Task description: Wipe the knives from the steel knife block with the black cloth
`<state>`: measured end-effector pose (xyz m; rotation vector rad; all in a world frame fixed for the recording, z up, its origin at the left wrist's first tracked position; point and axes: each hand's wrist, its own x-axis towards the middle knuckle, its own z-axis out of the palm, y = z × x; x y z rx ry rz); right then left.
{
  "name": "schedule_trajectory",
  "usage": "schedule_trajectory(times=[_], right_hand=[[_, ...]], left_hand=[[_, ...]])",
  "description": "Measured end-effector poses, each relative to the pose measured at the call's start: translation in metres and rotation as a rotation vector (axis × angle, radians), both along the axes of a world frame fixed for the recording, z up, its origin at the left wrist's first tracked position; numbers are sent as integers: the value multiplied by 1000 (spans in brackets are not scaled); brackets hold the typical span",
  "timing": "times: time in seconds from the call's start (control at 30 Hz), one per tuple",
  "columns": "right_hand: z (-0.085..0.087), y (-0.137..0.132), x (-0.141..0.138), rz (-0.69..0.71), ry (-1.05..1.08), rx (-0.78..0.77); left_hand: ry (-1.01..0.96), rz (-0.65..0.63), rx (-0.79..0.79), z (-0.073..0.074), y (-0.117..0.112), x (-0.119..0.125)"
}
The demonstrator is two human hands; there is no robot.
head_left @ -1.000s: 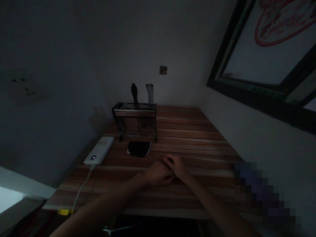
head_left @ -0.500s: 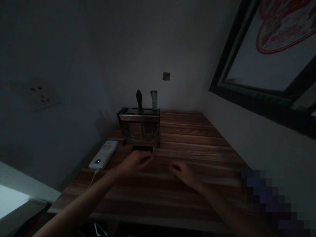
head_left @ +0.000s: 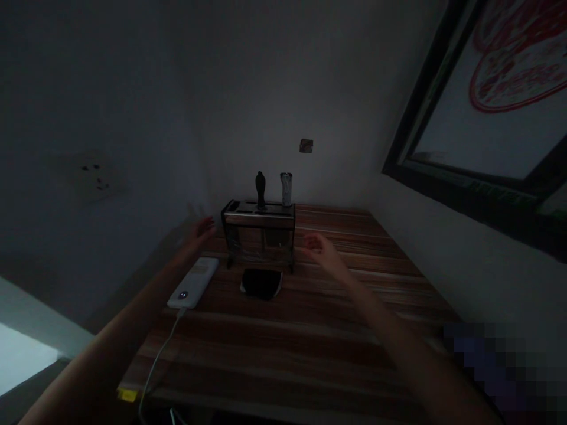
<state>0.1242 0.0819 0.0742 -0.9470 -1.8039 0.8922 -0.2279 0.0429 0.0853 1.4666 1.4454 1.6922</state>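
A knife block (head_left: 259, 219) with a dark slotted top and see-through sides stands at the back of the wooden table. Two handles rise from it, one black (head_left: 261, 190) and one pale and mottled (head_left: 286, 189). My left hand (head_left: 204, 229) is just left of the block, open, its fingers reaching toward the block's side. On the other side, my right hand (head_left: 318, 245) is open with fingers loosely curved. Neither hand appears to touch the block. In front of it lies a flat black object (head_left: 261, 284) with pale edges; its kind is unclear in the dim light.
A white power bank (head_left: 194, 283) lies on the table's left with a white cable (head_left: 156, 360) running off the front edge. Walls enclose the back and right of the table (head_left: 266, 348). A framed picture (head_left: 522, 88) hangs at right. A wall socket (head_left: 95, 176) is at left.
Both hands have moved forward and apart, from near the table's middle to either side of the knife block. The flat black object is now uncovered. The view has shifted slightly.
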Motion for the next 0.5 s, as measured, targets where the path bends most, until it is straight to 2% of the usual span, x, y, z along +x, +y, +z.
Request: schedule_trajectory(times=[0.07,0.13,0.3,0.5], right_hand=[[0,16,-10,-10,22,-3],[-1,28,-18,8,28,-18],[0,44,-27,81,25,-87],[-2,58,-27,194,34,-153]], left_hand=[[0,-147,-53,-2,11,0],[14,-232,-87,-3,22,-1],[32,-314,-159,-8,39,-6],[44,-425,-304,-6,46,-14]])
